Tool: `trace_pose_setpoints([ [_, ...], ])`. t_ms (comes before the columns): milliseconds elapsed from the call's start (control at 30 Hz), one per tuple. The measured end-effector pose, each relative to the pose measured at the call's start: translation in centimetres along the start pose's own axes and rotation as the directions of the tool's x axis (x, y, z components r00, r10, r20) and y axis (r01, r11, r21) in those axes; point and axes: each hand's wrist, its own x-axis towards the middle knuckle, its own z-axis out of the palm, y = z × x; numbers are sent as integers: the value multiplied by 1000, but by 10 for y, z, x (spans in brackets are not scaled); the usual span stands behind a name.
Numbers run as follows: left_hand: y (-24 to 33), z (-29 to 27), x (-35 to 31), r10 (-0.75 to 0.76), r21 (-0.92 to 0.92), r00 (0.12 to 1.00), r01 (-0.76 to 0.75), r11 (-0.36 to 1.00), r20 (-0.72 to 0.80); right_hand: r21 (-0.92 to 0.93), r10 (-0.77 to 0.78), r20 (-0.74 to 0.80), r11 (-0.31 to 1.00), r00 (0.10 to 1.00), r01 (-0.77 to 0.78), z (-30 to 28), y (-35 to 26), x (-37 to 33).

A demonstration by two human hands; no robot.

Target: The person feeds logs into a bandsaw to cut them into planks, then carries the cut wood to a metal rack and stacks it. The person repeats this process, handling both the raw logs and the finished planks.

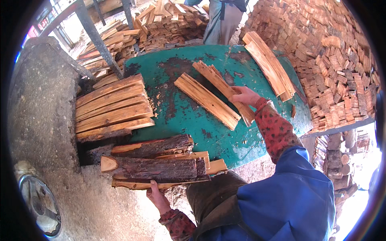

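Observation:
My right hand (245,96) is closed over a narrow brown wood slat (217,80) with a rough, splintered edge, lying aslant on the green table. Beside it, to the left, rests a paler pair of slats (207,100). At the near left edge, my left hand (159,197) pinches the rim of a bark-edged slab (136,185), thumb on top; its other fingers are mostly hidden below. Bark-covered split pieces (157,166) are heaped on and behind that slab. A row of sawn boards (112,105) lies farther left.
The green table (161,84) has worn paint and wood crumbs. Long slats (270,66) lie at its far right. Stacked wood (321,52) rises on the right; loose pieces (173,24) pile up behind. A person (223,24) stands beyond the table. A metal machine housing (48,96) with a handwheel (40,205) flanks the left.

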Motion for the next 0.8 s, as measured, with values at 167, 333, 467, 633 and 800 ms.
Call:
trace_pose_setpoints([
  [167,-2,-3,1,15,-18,1000,-15,1000,-15,-468,-51,-269,880,962,-84,65,-20,-11],
  [333,3,2,-3,0,-31,1000,0,1000,-13,-471,-20,-235,877,972,-96,67,-29,-13],
  [467,5,2,-4,-8,7,999,8,1000,-31,-345,22,-191,935,981,-88,57,-32,-12],
  [633,6,9,-4,-4,30,999,6,1000,-45,-48,-96,-181,995,979,88,37,-3,-8],
  [800,4,7,-5,-1,20,998,3,1000,-60,360,23,-134,933,991,27,25,-9,-41],
])
